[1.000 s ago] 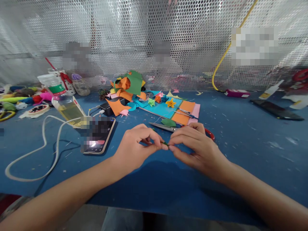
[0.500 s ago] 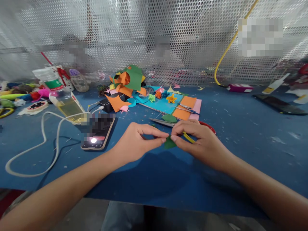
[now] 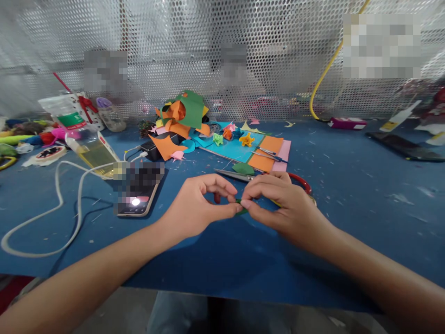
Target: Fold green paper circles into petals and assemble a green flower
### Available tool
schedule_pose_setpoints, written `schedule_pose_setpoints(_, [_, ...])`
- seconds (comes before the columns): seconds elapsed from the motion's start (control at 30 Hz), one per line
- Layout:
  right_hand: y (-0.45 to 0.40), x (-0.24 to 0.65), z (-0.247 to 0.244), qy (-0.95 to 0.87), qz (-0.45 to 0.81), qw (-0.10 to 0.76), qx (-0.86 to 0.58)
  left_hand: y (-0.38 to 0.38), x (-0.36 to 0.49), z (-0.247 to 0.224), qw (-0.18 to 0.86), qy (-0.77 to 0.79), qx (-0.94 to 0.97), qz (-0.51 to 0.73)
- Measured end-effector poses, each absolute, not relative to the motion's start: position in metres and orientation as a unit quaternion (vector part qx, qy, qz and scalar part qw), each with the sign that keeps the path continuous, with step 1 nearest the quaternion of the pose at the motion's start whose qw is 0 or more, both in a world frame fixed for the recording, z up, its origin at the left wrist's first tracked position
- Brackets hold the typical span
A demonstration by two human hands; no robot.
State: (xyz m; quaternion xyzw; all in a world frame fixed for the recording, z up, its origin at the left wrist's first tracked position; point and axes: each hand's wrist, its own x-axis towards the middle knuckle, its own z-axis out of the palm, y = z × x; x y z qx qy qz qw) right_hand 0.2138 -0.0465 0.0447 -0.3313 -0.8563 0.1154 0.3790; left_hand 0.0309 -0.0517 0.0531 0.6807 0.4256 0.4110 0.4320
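Between my fingertips is a small piece of green paper [image 3: 242, 211], mostly hidden by the fingers. My left hand [image 3: 198, 204] pinches its left side with thumb and fingers. From the other side my right hand [image 3: 283, 204] grips it, thumb and fingers pressed together. Just beyond the hands lies a pair of scissors [image 3: 236, 175] with red handles, the blades pointing left and the handles partly behind my right hand. A green paper leaf [image 3: 243, 168] rests by the blades. Small folded paper flowers, among them an orange one [image 3: 246, 139], sit on a blue sheet [image 3: 225, 149].
At left, a phone [image 3: 141, 192] lies near a looped white cable [image 3: 59, 204] and a bottle of yellowish liquid [image 3: 93, 155]. Paper scraps [image 3: 189, 111] are heaped at the back. Tweezers [image 3: 274, 157] lie on orange paper. A dark phone [image 3: 403, 146] is at far right.
Both hands have come closer together around the green paper, which now shows less below the fingers. The left fingers have curled more. The view has shifted slightly.
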Motion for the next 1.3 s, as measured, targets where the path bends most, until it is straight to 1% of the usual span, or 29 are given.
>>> schedule_pose_setpoints(0.1, [-0.046,0.214,0.044,-0.861,0.094,0.384,-0.321,-0.054,0.03,0.053,0.406,0.438,0.692,0.405])
schedule_pose_setpoints(0.4, [-0.041,0.219,0.042,-0.861,-0.002,0.403,-0.31,-0.056,0.028,0.049,0.249,0.376,0.772,0.448])
schedule_pose_setpoints(0.57, [-0.041,0.219,0.04,-0.859,-0.04,0.414,-0.298,-0.055,0.029,0.05,0.219,0.387,0.776,0.448])
schedule_pose_setpoints(0.73, [-0.045,0.216,0.041,-0.856,-0.014,0.409,-0.316,-0.055,0.03,0.052,0.135,0.379,0.789,0.464])
schedule_pose_setpoints(0.9, [-0.049,0.215,0.043,-0.856,0.026,0.405,-0.319,-0.056,0.026,0.051,0.0,0.307,0.835,0.457])
schedule_pose_setpoints(1.07, [-0.048,0.212,0.041,-0.857,0.042,0.4,-0.322,-0.052,0.019,0.043,-0.115,0.243,0.88,0.391])
schedule_pose_setpoints(1.1, [-0.046,0.212,0.039,-0.855,0.044,0.402,-0.326,-0.051,0.018,0.042,-0.124,0.241,0.883,0.384])
schedule_pose_setpoints(1.17, [-0.043,0.212,0.037,-0.848,0.041,0.407,-0.338,-0.049,0.02,0.043,-0.109,0.236,0.877,0.404])
schedule_pose_setpoints(1.3, [-0.039,0.214,0.034,-0.838,0.023,0.414,-0.354,-0.049,0.026,0.048,0.001,0.275,0.857,0.436])
